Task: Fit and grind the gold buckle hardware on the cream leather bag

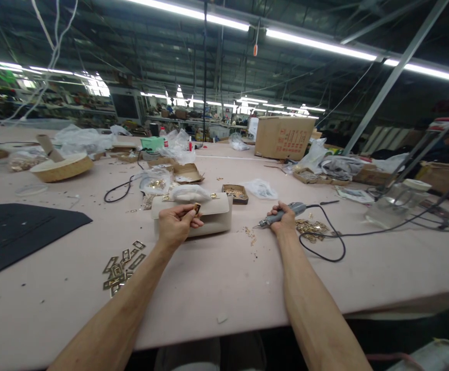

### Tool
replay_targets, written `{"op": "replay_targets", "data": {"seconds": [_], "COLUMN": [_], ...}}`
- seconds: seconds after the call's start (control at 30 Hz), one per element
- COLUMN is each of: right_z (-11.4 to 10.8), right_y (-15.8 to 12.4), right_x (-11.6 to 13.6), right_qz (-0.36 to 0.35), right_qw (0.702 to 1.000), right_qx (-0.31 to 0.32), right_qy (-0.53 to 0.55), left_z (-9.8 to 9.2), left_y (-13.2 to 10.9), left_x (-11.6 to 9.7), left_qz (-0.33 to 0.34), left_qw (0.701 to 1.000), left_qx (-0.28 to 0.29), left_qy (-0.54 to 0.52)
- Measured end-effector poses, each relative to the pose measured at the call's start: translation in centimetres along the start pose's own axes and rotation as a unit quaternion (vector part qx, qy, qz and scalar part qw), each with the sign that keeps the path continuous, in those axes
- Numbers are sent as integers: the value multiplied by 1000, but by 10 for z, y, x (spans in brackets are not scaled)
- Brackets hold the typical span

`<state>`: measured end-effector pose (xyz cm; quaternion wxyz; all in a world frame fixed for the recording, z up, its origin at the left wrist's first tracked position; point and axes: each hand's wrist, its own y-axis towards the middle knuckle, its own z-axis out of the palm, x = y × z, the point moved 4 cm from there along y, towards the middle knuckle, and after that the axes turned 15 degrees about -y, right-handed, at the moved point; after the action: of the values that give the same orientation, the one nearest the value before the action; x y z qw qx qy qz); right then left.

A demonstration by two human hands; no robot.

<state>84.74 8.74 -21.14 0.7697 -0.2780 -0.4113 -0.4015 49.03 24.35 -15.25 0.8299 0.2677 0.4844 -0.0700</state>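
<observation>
Between the thumb and fingers of my left hand [176, 225] is a small gold metal clasp piece [197, 207], held in front of a cream handbag [217, 208]. The bag stands on the table with gold fittings on top and white wrapping around its handle. My right hand [283, 220] grips a grey electric screwdriver [292, 209], its tip pointing left above tiny scattered screws [250, 236]. Its black cord loops away to the right. Rectangular gold frames [116, 269] lie in a pile left of my left forearm. More small gold pieces [312, 229] are heaped beside my right hand.
A small box of metal parts [236, 194] sits behind the bag, near an open cardboard tray [188, 173]. Black sheet material [27, 232] covers the left side. A large carton [284, 137] stands at the back, and a clear jar [398, 203] at the right.
</observation>
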Motion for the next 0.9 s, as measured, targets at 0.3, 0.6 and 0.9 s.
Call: {"op": "replay_targets", "data": {"seconds": [0.3,0.6,0.9], "right_z": [3,4,7], "right_y": [-1,0,-2], "right_x": [-2,-2,-2], "right_qz": [15,17,3], "right_qw": [1000,1000,999], "right_qx": [-10,-21,-42], "right_qy": [16,16,4], "left_z": [-1,2,1], "left_y": [1,0,-1], "left_x": [3,-2,0], "left_qz": [-4,-4,-3], "left_qw": [1000,1000,1000], "left_qx": [-5,-5,-3], "left_qy": [2,2,9]}}
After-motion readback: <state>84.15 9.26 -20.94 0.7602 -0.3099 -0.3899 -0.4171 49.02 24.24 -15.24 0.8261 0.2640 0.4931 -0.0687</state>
